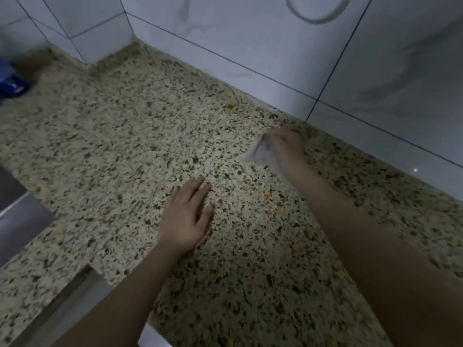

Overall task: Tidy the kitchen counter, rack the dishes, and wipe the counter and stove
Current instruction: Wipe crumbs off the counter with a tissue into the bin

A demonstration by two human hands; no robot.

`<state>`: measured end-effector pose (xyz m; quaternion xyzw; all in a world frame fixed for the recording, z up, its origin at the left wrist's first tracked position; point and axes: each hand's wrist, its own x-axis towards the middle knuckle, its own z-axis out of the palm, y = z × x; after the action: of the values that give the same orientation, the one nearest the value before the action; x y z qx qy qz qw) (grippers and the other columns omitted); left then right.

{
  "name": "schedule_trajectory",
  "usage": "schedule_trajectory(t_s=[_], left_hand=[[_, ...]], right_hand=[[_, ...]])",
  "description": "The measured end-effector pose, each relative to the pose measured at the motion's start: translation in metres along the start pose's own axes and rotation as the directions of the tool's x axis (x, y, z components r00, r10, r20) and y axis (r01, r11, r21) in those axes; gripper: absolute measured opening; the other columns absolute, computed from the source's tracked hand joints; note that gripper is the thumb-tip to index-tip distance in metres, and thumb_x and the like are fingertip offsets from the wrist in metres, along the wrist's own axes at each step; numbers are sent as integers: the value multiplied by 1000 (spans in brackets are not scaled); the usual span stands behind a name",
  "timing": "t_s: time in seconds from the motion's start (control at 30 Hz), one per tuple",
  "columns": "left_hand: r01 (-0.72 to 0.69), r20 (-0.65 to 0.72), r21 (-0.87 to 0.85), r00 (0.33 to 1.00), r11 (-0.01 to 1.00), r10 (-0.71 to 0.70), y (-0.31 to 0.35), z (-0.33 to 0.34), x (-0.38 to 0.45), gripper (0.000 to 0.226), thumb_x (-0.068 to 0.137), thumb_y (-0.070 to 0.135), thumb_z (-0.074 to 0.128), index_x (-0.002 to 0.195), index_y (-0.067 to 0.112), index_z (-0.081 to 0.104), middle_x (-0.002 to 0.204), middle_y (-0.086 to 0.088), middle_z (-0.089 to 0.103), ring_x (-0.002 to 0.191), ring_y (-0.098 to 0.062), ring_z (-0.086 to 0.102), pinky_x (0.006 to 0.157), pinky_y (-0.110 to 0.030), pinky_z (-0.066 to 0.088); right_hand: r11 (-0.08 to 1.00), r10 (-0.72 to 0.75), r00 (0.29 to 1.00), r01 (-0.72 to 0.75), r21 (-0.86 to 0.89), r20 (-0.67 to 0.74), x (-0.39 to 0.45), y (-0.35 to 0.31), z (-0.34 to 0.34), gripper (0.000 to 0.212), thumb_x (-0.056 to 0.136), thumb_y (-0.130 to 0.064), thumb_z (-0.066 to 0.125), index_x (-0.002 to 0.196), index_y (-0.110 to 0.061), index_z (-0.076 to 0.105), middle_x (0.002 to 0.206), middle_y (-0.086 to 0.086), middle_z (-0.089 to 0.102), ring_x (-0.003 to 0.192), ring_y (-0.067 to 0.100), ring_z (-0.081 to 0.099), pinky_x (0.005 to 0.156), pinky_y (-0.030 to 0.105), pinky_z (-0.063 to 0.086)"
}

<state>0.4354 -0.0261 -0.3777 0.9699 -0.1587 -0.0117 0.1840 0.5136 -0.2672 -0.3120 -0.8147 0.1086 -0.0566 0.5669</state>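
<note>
So we're looking down at a speckled granite counter [120,136], beige with dark flecks, running up to a white tiled wall [250,38] with dark grout lines. Our right hand [284,146] is out near the back edge of the counter, close to the wall, with its fingers curled round a white cloth [260,152] that's bunched under the palm and pressed onto the stone; that hand is pretty motion-blurred, so we can't make out the exact finger positions. Our left hand [186,216] rests flat on the counter nearer to us, fingers straight and together, holding nothing, well apart from the cloth. A few small yellow crumbs [267,194] sit on the granite between and beside our forearms, plus one more up near the wall [230,105]. Over at the far left edge there's a blue object [11,81] on the counter, too blurry to tell what it is, and whatever is printed on it can't be read. Lower left, a grey metal surface [17,211] sits lower than the counter edge. A pale hose loop [318,11] hangs against the tiles at the top.
</note>
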Motion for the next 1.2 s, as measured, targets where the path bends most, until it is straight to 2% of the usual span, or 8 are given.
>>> schedule_trajectory(t_s=[0.1,0.27,0.43,0.77,0.87,1.0,1.07,1.2], left_hand=[[-8,-2,7,1000,1000,8,-1,1,0,54,95,47,32,142,22,42,152,2,34,143,-15,23,116,-42,21],[14,8,19,1000,1000,-14,-1,3,-1,55,95,50,30,143,25,39,153,6,29,144,-11,18,118,-38,14],[20,20,27,1000,999,-21,1,0,-1,56,94,50,30,143,27,37,155,10,25,144,-8,15,119,-36,10],[52,25,18,998,998,-53,3,-2,-1,59,92,54,24,143,27,38,155,12,23,144,-6,13,119,-33,5],[65,38,33,997,997,-66,3,-4,0,60,92,57,22,144,29,36,156,13,21,144,-6,12,120,-33,5],[61,42,31,997,998,-62,4,-3,2,64,91,60,22,143,28,38,156,11,21,144,-7,13,119,-33,6],[56,37,34,998,998,-58,5,-4,2,62,93,60,24,143,27,39,155,11,22,144,-7,14,119,-34,6],[63,48,36,997,997,-64,5,-5,1,65,88,58,22,144,27,37,156,12,19,143,-2,8,119,-31,3]], right_hand=[[999,3,975,8,-48,222,3,6,35,43,89,-18,44,48,-27,38,53,-9,35,52,10,35,55,26,25],[987,10,920,54,-152,392,-12,33,42,34,93,-22,42,61,-19,53,70,6,56,63,7,52,59,27,35],[983,4,859,91,-161,513,-38,40,24,30,92,-19,44,66,-16,60,77,13,62,80,31,60,74,44,48],[947,3,833,175,-270,553,-142,57,-24,33,96,-23,47,66,-14,58,72,6,58,73,21,53,72,39,43],[969,77,814,74,-235,575,-160,56,-34,36,97,-25,47,63,-17,59,67,2,56,66,14,50,66,30,40],[947,241,951,-274,168,196,-139,45,-56,44,98,-9,43,60,-10,66,64,6,62,63,16,58,66,29,45],[906,312,949,-284,313,-43,-117,41,-72,39,98,-16,44,71,3,65,69,16,61,65,25,58,65,35,45],[968,192,887,-100,230,-419,-74,34,-99,42,100,-24,43,63,-28,62,63,-7,60,61,12,57,57,25,43]])
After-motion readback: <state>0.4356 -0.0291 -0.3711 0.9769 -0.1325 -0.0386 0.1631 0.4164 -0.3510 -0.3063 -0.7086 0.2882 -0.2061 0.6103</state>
